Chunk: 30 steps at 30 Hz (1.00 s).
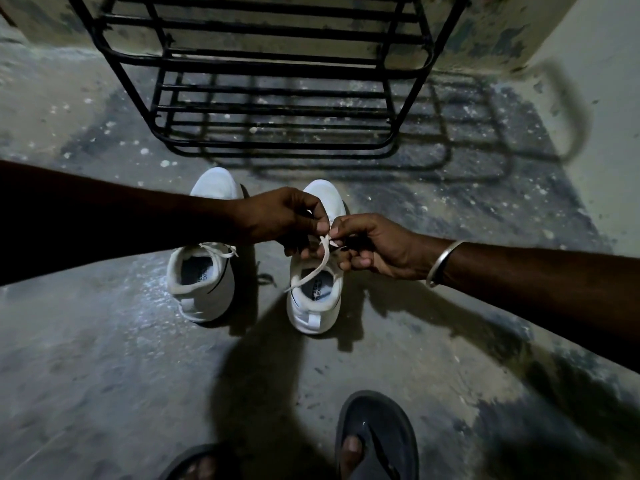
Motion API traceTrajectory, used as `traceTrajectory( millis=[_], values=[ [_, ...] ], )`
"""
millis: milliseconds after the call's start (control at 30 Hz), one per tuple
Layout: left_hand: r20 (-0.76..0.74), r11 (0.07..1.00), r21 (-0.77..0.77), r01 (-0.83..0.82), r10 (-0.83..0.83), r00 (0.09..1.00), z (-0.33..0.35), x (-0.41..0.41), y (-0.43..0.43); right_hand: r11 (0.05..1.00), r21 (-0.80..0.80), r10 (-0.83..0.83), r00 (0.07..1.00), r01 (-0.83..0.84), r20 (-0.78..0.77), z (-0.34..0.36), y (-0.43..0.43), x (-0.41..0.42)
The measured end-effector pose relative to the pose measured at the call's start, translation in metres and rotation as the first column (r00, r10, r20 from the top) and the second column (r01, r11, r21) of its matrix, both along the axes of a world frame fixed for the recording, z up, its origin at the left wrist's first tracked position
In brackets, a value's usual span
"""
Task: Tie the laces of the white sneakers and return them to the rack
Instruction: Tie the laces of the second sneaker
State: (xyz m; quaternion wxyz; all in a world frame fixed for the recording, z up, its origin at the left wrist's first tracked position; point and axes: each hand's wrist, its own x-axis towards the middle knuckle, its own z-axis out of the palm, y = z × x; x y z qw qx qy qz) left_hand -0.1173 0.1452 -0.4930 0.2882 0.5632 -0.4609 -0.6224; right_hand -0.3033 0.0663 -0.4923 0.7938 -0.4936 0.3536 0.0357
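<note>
pinched between thumb and forefinger, my left hand point(287, 220) holds the lace point(320, 261) of the right-hand white sneaker point(313, 299), and my right hand point(370, 244) is closed on the same lace just beside it, fingertips of both hands nearly touching above the shoe's tongue. one loose end hangs down across the shoe's opening toward its left edge.

from the head camera, the only view i have, the knot itself is hidden under my fingers, so i cannot tell whether a loop is formed yet. i judge i am in the middle of tying this shoe. to do it well i should keep tension even on both strands, keep the loose end from slipping into the opening, and pull the bow snug down against the tongue rather than up in the air.

the left-hand white sneaker point(204, 282) sits just beside the first, toes pointing the same way, and its lace point(221, 249) looks drawn across the top, possibly already tied; my forearm covers its middle. both shoes stand on the concrete floor point(104, 358), near the black metal shoe rack point(270, 98), whose lower shelves look bare, so nothing blocks the return.

my dark sandals point(377, 441) are at the bottom edge, well apart from the shoes. a metal bangle point(445, 263) rides my right wrist. the light is dim and shadows fall across the floor, which makes the thin lace harder to follow.
</note>
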Motion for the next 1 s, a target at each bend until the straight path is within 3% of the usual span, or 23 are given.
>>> traceTrajectory(
  millis=[200, 467, 700, 833, 1000],
  values=[
    [0.042, 1.000, -0.028, -0.014, 0.015, 0.999, -0.005, 0.002, -0.001, 0.981, -0.192, 0.017, 1.000, -0.018, -0.005, -0.007, -0.007, -0.003],
    [0.037, 0.999, -0.010, -0.052, 0.053, 0.998, -0.011, -0.005, -0.003, 0.980, -0.186, 0.065, 0.998, -0.065, -0.008, -0.006, -0.008, -0.003],
    [0.035, 0.995, -0.040, -0.096, 0.097, 0.995, -0.013, -0.007, 0.000, 0.931, -0.361, 0.031, 0.997, -0.054, -0.071, -0.008, -0.008, -0.004],
    [0.027, 0.987, 0.002, -0.164, 0.164, 0.986, -0.017, -0.008, -0.001, 0.827, -0.562, -0.007, 0.998, -0.029, -0.061, -0.007, -0.002, -0.006],
    [0.010, 0.983, 0.060, -0.174, 0.174, 0.985, -0.019, -0.007, 0.000, 0.551, -0.834, 0.015, 0.999, -0.034, -0.031, -0.016, -0.004, -0.010]
  ],
)
